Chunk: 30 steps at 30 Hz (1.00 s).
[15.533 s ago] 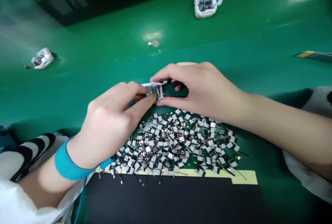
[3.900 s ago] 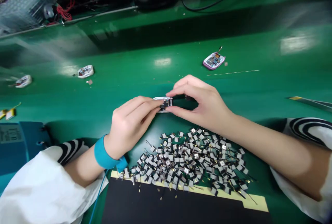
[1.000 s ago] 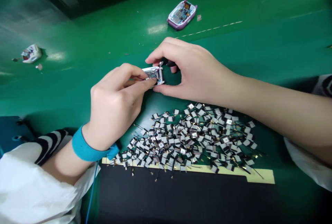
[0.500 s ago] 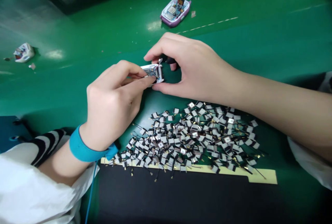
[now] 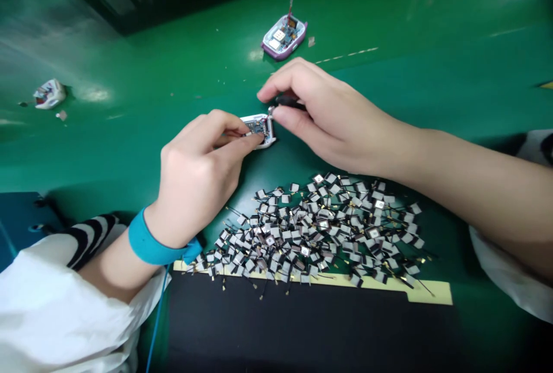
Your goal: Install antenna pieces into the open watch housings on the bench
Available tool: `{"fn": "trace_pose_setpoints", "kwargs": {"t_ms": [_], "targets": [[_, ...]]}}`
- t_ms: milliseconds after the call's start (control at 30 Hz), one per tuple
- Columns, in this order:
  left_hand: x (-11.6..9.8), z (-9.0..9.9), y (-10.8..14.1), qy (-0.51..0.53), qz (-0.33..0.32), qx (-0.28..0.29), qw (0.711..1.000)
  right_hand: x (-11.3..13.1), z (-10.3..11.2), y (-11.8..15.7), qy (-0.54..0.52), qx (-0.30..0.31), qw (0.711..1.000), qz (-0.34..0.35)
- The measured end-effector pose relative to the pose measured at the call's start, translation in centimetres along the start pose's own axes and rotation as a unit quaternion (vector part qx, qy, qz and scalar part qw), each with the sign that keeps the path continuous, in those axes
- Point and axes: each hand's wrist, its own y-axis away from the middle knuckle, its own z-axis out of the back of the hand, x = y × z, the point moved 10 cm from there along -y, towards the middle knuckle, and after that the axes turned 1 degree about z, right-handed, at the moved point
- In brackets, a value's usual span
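My left hand [image 5: 201, 171] is closed around a small white device housing [image 5: 271, 141], its thumb and fingertips over the exposed circuit board [image 5: 258, 126]. A small silvery part [image 5: 271, 110] stands up at the housing's far right corner. My right hand [image 5: 332, 116] has a dark, slim tool [image 5: 290, 102] held between its thumb and curled fingers; its exact kind is hard to make out. The right thumb tip is right beside the silvery part. Just nearer to me lies a heap of small square antenna-like pieces [image 5: 298, 229] with thin black leads and gold-coloured ends.
An open purple-edged device [image 5: 283, 38] with its board showing lies beyond my right hand. Another open white device [image 5: 49, 94] lies at far left. A yellow strip [image 5: 432, 292] borders a black mat [image 5: 294, 327]. A blue cord [image 5: 154, 327] runs from my teal wristband [image 5: 151, 243].
My right thumb has moved up from the housing's near edge to the dark tool and closed on it. The left hand still grips the housing, and the view has shifted slightly.
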Motion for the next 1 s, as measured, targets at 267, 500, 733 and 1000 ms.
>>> {"fn": "trace_pose_setpoints", "kwargs": {"t_ms": [267, 500, 733, 1000], "targets": [[0.2, -0.4, 0.1, 0.022, -0.013, -0.007, 1.0, 1.2, 3.2, 0.6, 0.004, -0.11, 0.994, 0.009], [-0.1, -0.3, 0.3, 0.022, -0.031, -0.02, 0.999, 1.9, 2.9, 0.6, -0.023, -0.167, 0.986, 0.014], [-0.2, -0.4, 0.3, 0.018, -0.038, -0.028, 0.999, 2.9, 2.8, 0.9, 0.032, -0.178, 0.982, 0.054], [-0.1, -0.7, 0.2, 0.003, -0.04, -0.019, 0.999, 3.2, 2.0, 0.8, 0.091, -0.155, 0.983, 0.033]]}}
